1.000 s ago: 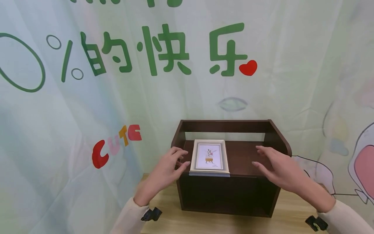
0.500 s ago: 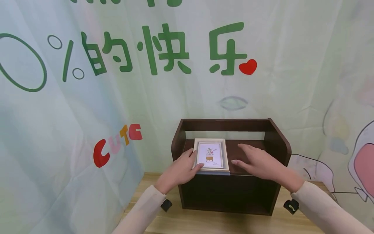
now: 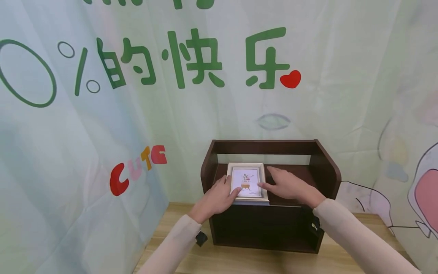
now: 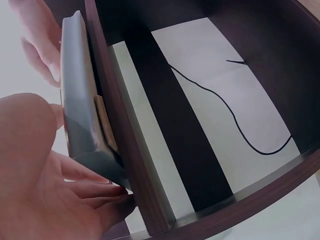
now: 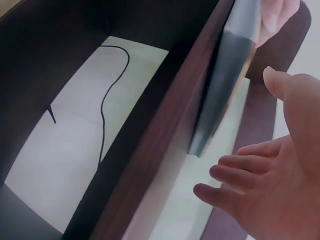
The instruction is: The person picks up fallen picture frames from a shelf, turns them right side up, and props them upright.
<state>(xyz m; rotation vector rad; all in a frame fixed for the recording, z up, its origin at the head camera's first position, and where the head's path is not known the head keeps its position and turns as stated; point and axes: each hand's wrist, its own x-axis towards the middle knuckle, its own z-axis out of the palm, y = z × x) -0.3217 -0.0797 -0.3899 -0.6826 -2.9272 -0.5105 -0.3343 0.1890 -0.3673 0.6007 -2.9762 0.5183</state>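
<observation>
A cream-edged picture frame (image 3: 245, 180) with a potted-plant print lies on the upper level of a dark brown shelf unit (image 3: 263, 147). Its near edge juts slightly past the shelf's front. My left hand (image 3: 216, 196) holds the frame's left side, thumb over the front and fingers along the edge; the left wrist view shows those fingers under the frame's end. My right hand (image 3: 289, 185) is beside the right edge, thumb over that border. In the right wrist view, a gap separates its extended fingers from the frame (image 5: 225, 75).
Beneath the upper level, the unit has an open lower compartment (image 3: 263, 226). It stands on a light wooden table (image 3: 181, 228). Behind and at the left hangs a printed curtain (image 3: 219, 114) with green lettering. A rail (image 3: 236, 145) runs along the unit's back.
My left hand has moved right onto the picture frame's left side. My right hand has come left, from over the shelf's right part to the frame's right edge. The frame has stayed put.
</observation>
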